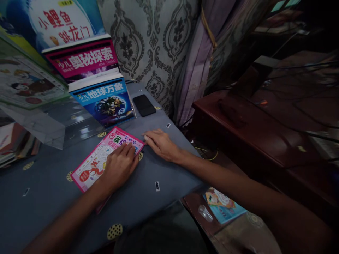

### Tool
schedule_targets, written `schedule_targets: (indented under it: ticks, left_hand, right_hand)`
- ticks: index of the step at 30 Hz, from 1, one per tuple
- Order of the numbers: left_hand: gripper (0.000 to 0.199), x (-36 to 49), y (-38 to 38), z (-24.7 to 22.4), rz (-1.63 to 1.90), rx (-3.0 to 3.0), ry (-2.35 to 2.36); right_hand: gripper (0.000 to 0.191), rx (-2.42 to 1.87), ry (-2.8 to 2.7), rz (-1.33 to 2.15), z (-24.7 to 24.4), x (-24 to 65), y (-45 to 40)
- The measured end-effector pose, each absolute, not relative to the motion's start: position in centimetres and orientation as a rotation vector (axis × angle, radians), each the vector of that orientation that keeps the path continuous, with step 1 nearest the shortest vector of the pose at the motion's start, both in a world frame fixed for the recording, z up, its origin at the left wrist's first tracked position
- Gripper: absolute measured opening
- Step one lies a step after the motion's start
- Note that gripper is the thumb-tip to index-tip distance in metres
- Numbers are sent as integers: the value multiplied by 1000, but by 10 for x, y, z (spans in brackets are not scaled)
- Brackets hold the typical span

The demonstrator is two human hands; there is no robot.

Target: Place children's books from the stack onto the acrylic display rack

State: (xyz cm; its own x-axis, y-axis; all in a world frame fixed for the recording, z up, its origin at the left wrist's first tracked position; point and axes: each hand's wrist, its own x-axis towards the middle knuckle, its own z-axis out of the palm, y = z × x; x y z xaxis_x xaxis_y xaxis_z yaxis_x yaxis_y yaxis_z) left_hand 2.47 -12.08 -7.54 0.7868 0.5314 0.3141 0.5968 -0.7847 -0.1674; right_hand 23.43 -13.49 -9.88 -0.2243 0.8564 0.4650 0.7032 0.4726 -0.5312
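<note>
A pink-bordered children's picture book [91, 165] with a red fox on its cover lies aslant on the grey tablecloth. My left hand [120, 164] rests flat over the cover, its fingers stretched toward the title. Beside the book's right corner, my right hand [162, 144] lies low on the cloth. Its fingers point left, and the fingertips are at or very near that corner; I cannot tell whether they touch it. Nothing shows in that hand. Part of the cover and title is hidden under my left hand.
Behind stand a blue book [111, 102] with a globe, a magenta book [84, 60] and a large picture book [63, 21]. A black phone [144, 105] lies near the wall. Stacked books [13, 144] sit left. A dark red cabinet [238, 127] and a blue book [225, 208] are right.
</note>
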Motion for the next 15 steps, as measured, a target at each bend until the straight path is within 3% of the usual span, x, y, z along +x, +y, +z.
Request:
schedule_targets:
  ticks: [8, 15]
  left_hand:
    - [26, 23, -118, -58, -145, -2870, -1107]
    - [30, -5, -88, -39, 21, -2789, -1386]
  right_hand:
    - [35, -1247, -2201, -169, -100, 230, -145]
    - [26, -1250, -2314, -221, -101, 224, -148]
